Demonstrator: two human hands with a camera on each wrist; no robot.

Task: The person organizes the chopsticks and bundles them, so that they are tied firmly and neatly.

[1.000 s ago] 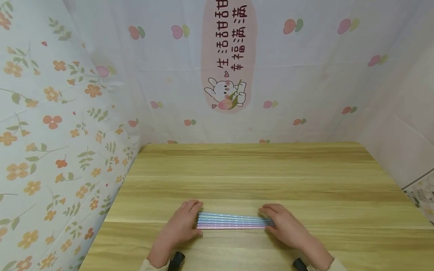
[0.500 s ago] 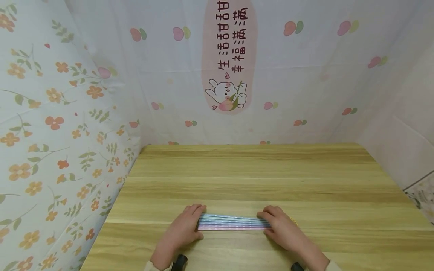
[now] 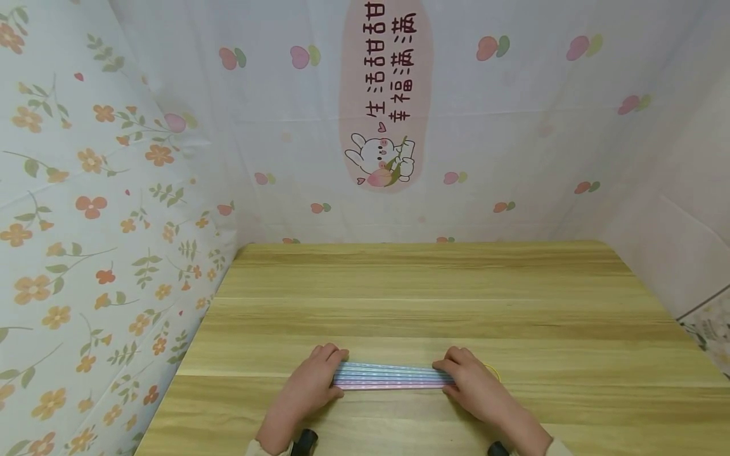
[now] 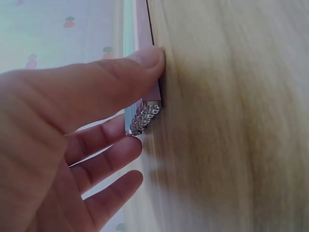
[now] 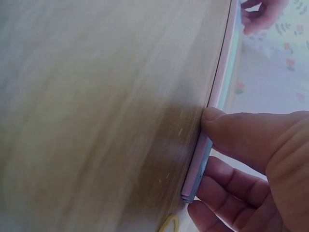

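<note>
A flat bundle of thin pastel sticks (image 3: 393, 377), shading from blue to pink, lies crosswise near the front of the table. My left hand (image 3: 313, 383) pinches its left end, thumb on the near side and fingers on the far side. In the left wrist view, silvery ridged tips (image 4: 145, 117) show at that end, just past the thumb. My right hand (image 3: 476, 386) pinches the other end in the same way. The right wrist view has the thumb on the pink stick (image 5: 195, 166). Beside the right hand lies a thin yellow loop (image 3: 493, 373), partly hidden.
The wooden table (image 3: 428, 297) reaches back to a white printed cloth (image 3: 485, 145) with lettering and a rabbit. A flowered cloth (image 3: 131, 253) hangs along the left side. Black wrist gear (image 3: 305, 442) sits at the left wrist.
The right hand has slid slightly left along the sticks, and the yellow loop behind it has come into view. The head view has shifted a little. The left hand has hardly moved.
</note>
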